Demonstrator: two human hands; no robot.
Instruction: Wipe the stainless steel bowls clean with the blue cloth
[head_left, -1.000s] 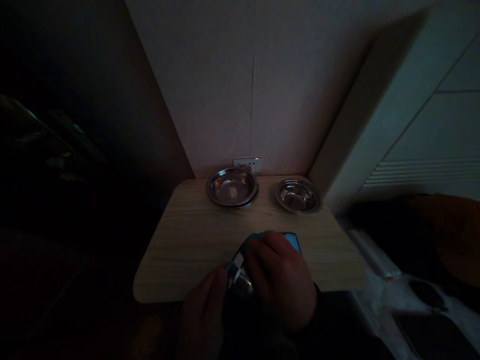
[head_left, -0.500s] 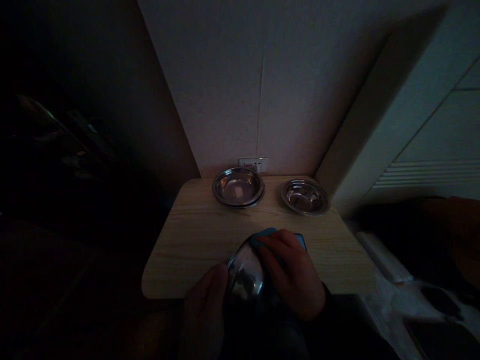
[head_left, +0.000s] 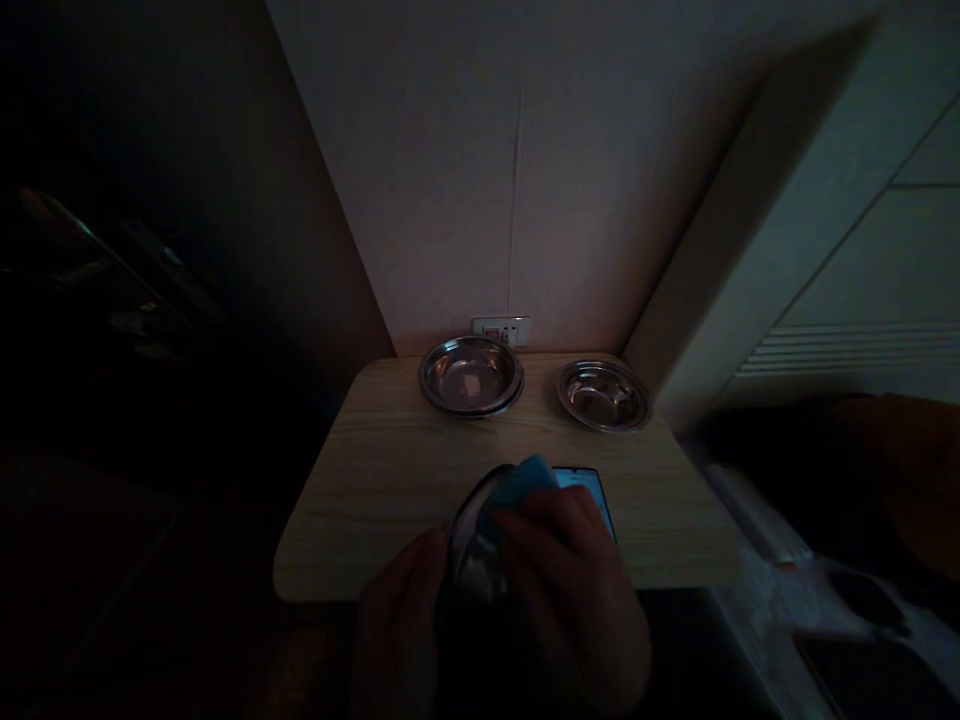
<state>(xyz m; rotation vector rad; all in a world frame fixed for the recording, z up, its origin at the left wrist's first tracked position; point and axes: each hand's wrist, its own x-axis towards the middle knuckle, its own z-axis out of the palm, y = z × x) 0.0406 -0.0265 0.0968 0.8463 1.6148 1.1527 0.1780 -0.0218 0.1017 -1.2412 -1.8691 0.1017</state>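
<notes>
Part-hiding phone (head_left: 591, 487) — right hand (head_left: 581, 585), held bowl (head_left: 480, 572) murky

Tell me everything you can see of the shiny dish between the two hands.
The dish looks like polished metal, with a curved rim and reflective surface. It is tilted, near the front edge of the table. The left hand has its grip at the left side of the rim; the right hand holds a blue cloth against the dish's upper part. Darkness hides its lower part, so any support below cannot be judged.

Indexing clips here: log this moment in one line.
left hand: holds metal bowl | right hand: holds blue cloth at bowl | table: phone, shallow metal dishes
</notes>
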